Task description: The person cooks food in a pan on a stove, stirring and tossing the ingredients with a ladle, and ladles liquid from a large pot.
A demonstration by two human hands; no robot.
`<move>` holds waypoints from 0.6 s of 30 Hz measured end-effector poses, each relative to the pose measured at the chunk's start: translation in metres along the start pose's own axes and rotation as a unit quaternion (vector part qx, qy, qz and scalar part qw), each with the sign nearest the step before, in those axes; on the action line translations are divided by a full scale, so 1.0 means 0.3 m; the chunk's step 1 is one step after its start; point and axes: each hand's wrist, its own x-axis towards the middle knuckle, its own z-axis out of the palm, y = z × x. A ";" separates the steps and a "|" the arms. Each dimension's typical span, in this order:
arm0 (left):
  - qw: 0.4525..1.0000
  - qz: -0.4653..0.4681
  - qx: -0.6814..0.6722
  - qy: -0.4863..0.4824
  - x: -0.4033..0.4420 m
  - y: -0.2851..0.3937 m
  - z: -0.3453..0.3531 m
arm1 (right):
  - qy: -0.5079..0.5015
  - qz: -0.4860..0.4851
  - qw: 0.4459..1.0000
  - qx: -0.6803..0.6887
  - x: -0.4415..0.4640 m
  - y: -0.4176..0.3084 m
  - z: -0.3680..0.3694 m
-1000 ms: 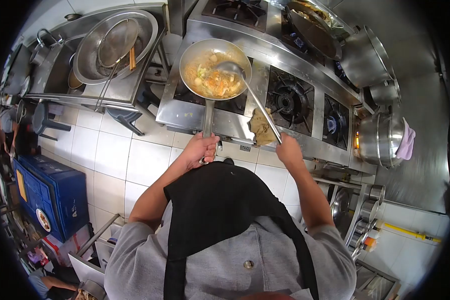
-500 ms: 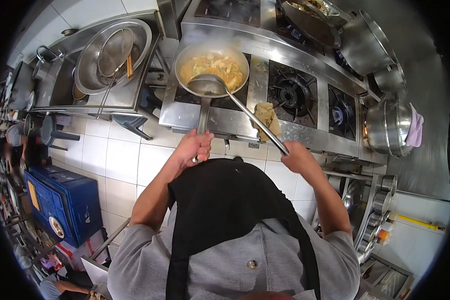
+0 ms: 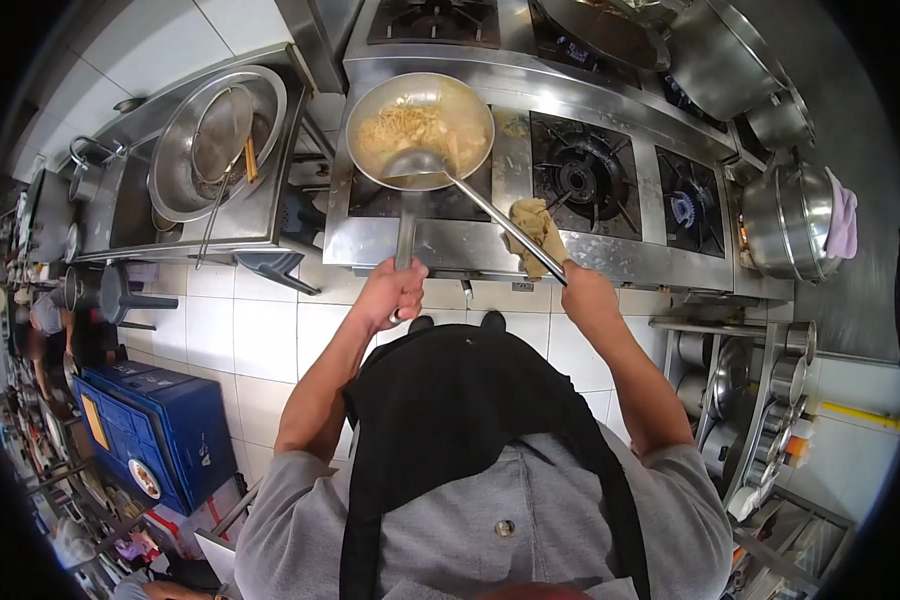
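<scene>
My left hand point(image 3: 392, 293) is wrapped around the handle of a steel frying pan point(image 3: 353, 150) over a stove burner. Inside the pan, noodle-like strands point(image 3: 402, 124) sit in a pale yellow-orange sauce or broth. My right hand point(image 3: 587, 296) grips the end of a long-handled ladle point(image 3: 505, 222). The ladle's wide bowl is in the near part of the pan, partly in the food. A crumpled tan cloth point(image 3: 538, 237) lies on the stove's front edge, beside the ladle handle.
Right of the pan is a bare burner point(image 3: 582, 180), then a burner with a blue flame point(image 3: 686, 208). Large pots point(image 3: 790, 228) stand at the far right. A steel basin point(image 3: 170, 160) with a strainer rests on the left counter. Blue crates point(image 3: 170, 425) are on the floor at left.
The noodles have shifted toward the left and far side of the pan, and more liquid shows at right. The ladle and my right hand have moved slightly. Both hands keep their grips.
</scene>
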 end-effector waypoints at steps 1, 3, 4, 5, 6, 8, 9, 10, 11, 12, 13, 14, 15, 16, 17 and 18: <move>0.999 -0.004 -0.040 -0.016 0.017 0.004 0.006 | 0.003 0.009 1.000 -0.009 0.028 0.014 0.018; 0.999 0.005 -0.033 0.002 -0.004 -0.038 0.017 | 0.005 0.022 1.000 -0.016 0.078 0.008 0.013; 0.999 0.019 0.020 0.017 -0.029 -0.091 0.004 | 0.014 0.033 0.999 -0.005 0.103 -0.011 0.001; 0.996 0.036 0.072 0.032 -0.061 -0.136 -0.004 | 0.025 0.043 0.999 0.005 0.122 -0.029 -0.012; 0.989 0.034 0.133 0.051 -0.094 -0.152 -0.012 | 0.031 0.045 0.998 0.006 0.145 -0.042 -0.016; 0.992 0.022 0.119 0.043 -0.085 -0.139 -0.034 | 0.027 0.048 0.998 0.014 0.156 -0.059 -0.004; 0.994 0.008 0.101 0.038 -0.085 -0.145 -0.040 | 0.022 0.048 0.999 0.012 0.138 -0.059 -0.002; 0.997 0.003 0.063 0.032 -0.063 -0.139 -0.041 | 0.018 0.045 0.999 0.016 0.119 -0.059 -0.007; 0.998 0.005 0.062 0.032 -0.048 -0.124 -0.034 | 0.015 0.041 0.999 0.021 0.104 -0.060 -0.015; 1.000 -0.007 0.020 0.023 -0.035 -0.103 -0.027 | 0.017 0.038 0.999 0.019 0.089 -0.052 -0.021; 0.999 -0.019 -0.026 0.015 -0.029 -0.092 -0.019 | 0.012 0.047 0.999 0.014 0.069 -0.032 -0.028; 0.999 -0.014 -0.033 0.018 -0.027 -0.093 -0.006 | 0.006 0.054 0.999 0.007 0.060 -0.021 -0.044; 0.999 -0.014 -0.033 0.017 -0.023 -0.092 0.011 | 0.005 0.045 0.999 0.002 0.071 -0.015 -0.064; 0.999 -0.015 -0.032 0.016 -0.020 -0.092 0.021 | 0.030 0.035 0.999 0.011 0.081 -0.010 -0.086; 0.999 -0.011 -0.037 0.019 -0.010 -0.096 0.018 | 0.055 0.026 0.998 0.020 0.091 -0.014 -0.107; 0.999 -0.015 -0.045 0.006 0.003 -0.099 0.012 | 0.049 0.033 0.998 0.018 0.130 -0.023 -0.130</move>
